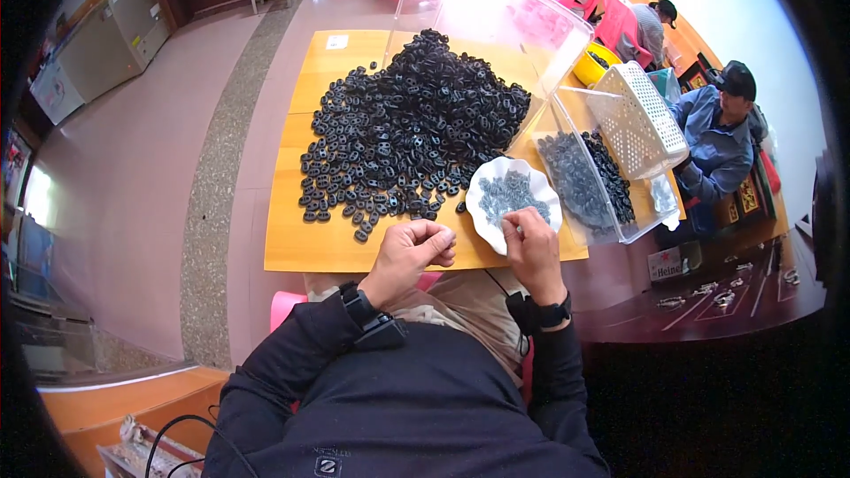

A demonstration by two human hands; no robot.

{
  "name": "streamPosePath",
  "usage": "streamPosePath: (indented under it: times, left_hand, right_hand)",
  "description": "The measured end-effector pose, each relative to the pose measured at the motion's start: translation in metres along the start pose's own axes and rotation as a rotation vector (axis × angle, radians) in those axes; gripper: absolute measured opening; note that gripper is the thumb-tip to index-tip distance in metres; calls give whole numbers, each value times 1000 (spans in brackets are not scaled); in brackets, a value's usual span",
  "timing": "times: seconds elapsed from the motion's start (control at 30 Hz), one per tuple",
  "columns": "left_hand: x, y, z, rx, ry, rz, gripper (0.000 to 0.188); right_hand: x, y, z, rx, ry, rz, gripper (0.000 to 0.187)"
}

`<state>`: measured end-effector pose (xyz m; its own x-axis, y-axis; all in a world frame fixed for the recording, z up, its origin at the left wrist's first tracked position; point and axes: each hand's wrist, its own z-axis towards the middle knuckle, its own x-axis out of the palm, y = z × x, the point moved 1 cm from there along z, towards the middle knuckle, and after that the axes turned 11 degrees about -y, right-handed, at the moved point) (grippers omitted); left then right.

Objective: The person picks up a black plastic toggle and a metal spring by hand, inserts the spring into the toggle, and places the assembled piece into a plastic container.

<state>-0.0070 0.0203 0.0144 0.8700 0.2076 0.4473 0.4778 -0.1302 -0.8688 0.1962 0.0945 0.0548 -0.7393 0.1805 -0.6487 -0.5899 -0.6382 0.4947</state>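
Observation:
My left hand (407,258) is closed at the table's near edge, thumb pressed against the curled fingers; whatever it may hold is hidden. Over the near right rim of a white scalloped dish (483,230), my right hand (537,255) pinches its thumb and fingers together; anything between them is too small to make out. Small grey, shiny pieces (506,191) lie heaped in the dish. Beyond my left hand spreads a big pile of small black oval plastic pieces (416,115), each with two holes. A few lie loose at the pile's near side.
Right of the dish stands a clear plastic box (625,235) with black pieces inside. A white perforated basket (651,111) is beside it, and a large clear bin (482,13) lies behind the pile. A co-worker (722,137) sits at the right. The wooden table (297,243) ends near my lap.

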Motion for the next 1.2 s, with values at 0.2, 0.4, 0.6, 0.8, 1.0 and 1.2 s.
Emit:
streamPosePath:
  times: [0.2, 0.4, 0.6, 0.8, 1.0, 1.2]
  left_hand:
    - [1, 0, 1, -44, 28, -9, 17]
    - [1, 1, -2, -63, 86, -30, 19]
    - [0, -2, -5, -84, 116, -85, 21]
    - [0, -3, -7, -164, 130, -119, 21]
    - [3, -6, -10, -207, 114, -220, 17]
    - [2, -10, -13, -206, 77, -284, 18]
  right_hand:
    - [-10, -13, 1, 24, 43, -247, 5]
    - [12, 17, -7, 210, 138, 562, 14]
    - [28, 31, -14, 205, 102, 670, 10]
    - [28, 32, -16, 374, 177, 816, 4]
    - [33, 25, -22, 403, 150, 876, 5]
    - [34, 27, -22, 359, 173, 823, 7]
